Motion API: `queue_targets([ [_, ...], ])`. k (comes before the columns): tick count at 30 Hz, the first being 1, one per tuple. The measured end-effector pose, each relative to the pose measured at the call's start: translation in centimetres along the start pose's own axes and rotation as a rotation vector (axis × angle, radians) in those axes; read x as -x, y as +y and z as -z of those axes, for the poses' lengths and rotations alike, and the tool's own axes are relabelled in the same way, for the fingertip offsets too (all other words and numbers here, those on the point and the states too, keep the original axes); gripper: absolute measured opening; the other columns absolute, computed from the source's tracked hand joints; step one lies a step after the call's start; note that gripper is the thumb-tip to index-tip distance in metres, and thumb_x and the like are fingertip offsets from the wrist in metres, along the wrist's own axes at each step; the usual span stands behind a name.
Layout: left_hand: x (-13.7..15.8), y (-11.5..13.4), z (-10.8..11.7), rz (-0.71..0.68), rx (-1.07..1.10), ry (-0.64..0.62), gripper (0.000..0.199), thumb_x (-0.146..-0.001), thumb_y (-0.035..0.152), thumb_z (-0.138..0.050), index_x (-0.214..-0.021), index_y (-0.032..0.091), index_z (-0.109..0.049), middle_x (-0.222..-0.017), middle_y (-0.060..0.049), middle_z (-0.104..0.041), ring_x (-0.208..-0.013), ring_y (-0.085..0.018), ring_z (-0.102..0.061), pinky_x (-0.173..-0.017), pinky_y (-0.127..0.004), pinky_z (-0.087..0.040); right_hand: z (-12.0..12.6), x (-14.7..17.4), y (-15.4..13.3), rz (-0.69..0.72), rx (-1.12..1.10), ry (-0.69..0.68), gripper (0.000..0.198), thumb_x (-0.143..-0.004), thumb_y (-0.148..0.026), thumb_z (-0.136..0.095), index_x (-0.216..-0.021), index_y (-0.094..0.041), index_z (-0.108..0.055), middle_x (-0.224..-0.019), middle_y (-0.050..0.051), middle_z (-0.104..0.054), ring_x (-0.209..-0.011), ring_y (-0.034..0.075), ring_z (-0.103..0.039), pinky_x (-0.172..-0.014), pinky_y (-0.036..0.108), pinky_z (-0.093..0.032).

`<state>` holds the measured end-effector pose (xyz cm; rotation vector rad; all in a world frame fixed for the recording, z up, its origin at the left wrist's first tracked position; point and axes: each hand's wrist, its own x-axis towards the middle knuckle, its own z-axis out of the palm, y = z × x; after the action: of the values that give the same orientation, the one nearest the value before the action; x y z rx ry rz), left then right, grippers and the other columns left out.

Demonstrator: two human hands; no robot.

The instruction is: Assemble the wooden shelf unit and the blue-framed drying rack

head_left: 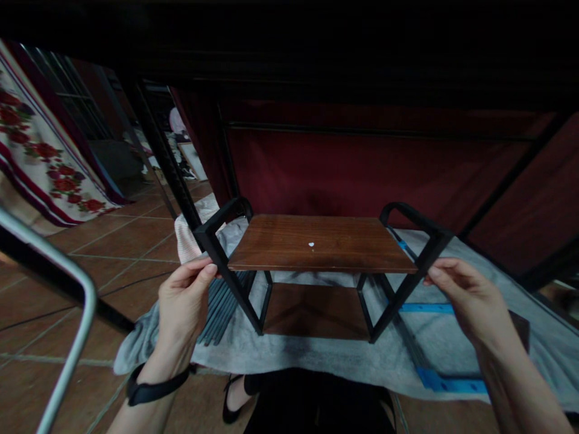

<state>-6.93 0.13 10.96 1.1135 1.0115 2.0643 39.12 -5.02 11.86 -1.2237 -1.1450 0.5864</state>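
Looking down at a small two-tier shelf (320,244) standing at 12 o'clock on a grey cloth (316,355) spread over a tiled floor (113,241). Gripping the black metal side frames: left hand (183,301) at 9 o'clock, thumb and fingers pinching the left frame (221,256); right hand (470,301) at 3 o'clock, fingertips touching the right frame (423,256), though how firmly is hard to tell. Showing a brown wooden top board with a small white speck, and a second board lower down between the legs. Lying beside the left legs at 8 o'clock, a bundle of dark metal rods (221,307); running under the right side at 4 o'clock, blue strips (446,381). Wearing a dark band on the left wrist. Risking, as a judgement, a wobble or tip if one side lifts unevenly, or feet snagging and bunching the loose cloth.
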Motion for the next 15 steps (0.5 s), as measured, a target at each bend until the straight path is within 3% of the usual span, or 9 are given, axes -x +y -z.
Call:
queue_targets([
  [11,1.1,0.1,1.3,-0.233,-0.311,-0.062,0.019,-0.077,0.03,-0.084,-0.094,0.025,-0.079,-0.093,-0.001,-0.076,-0.077,-0.014,-0.068,-0.076,-0.026,-0.057,-0.4,-0.4,-1.1,-0.205,-0.215,-0.057,0.031,-0.064,-0.043,-0.092,-0.084,-0.025,-0.076,-0.084,-0.001,-0.068,-0.073,0.011,-0.061,-0.068,0.015,-0.054],
  [15,1.4,0.7,1.1,-0.218,-0.374,-0.06,0.022,-0.082,0.035,-0.08,-0.102,0.026,-0.079,-0.09,0.0,-0.075,-0.072,-0.013,-0.067,-0.072,-0.025,-0.056,-0.4,-0.3,-1.0,-0.205,-0.223,-0.02,0.032,-0.064,-0.045,-0.092,-0.084,-0.026,-0.076,-0.081,-0.002,-0.068,-0.071,0.011,-0.061,-0.067,0.015,-0.054],
])
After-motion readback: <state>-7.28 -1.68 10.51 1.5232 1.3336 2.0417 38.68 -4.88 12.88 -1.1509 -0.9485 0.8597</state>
